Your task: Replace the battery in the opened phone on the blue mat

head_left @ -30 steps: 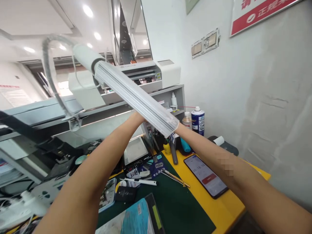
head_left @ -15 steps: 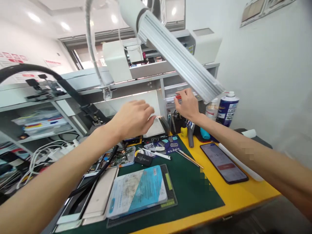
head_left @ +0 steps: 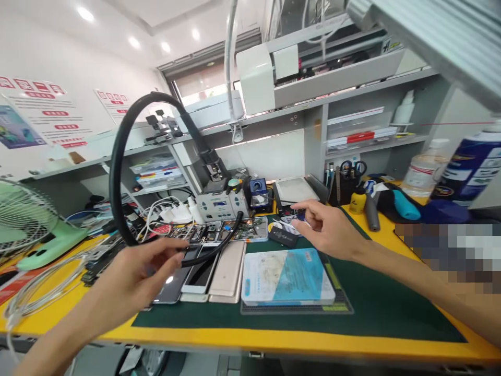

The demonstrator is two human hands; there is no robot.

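My left hand [head_left: 136, 282] is held above the front left of the bench, fingers curled and thumb apart. Behind it passes a thick black hose [head_left: 114, 172], which loops down to a soldering and hot-air station [head_left: 219, 206]; I see no clear grip on it. My right hand [head_left: 331, 230] hovers over the green mat with thumb and forefinger spread. Below its fingertips are a black card-like piece [head_left: 282, 236] and a white pen-like tool, partly hidden. In front lies a blue and white flat box [head_left: 287, 277]. Several phones [head_left: 227, 271] lie to its left.
Opened phone boards [head_left: 250, 228] lie behind the phones. A green fan [head_left: 43, 224] and coiled white cables [head_left: 50, 292] occupy the left. On the right are a yellow bottle [head_left: 357, 200], a clear bottle [head_left: 425, 169] and a spray can [head_left: 467, 167]. A metal lamp [head_left: 438, 47] hangs overhead.
The view has swung left, bringing the fan and station into sight. Both hands have come down from their raised positions, the right from near the shelf to over the mat.
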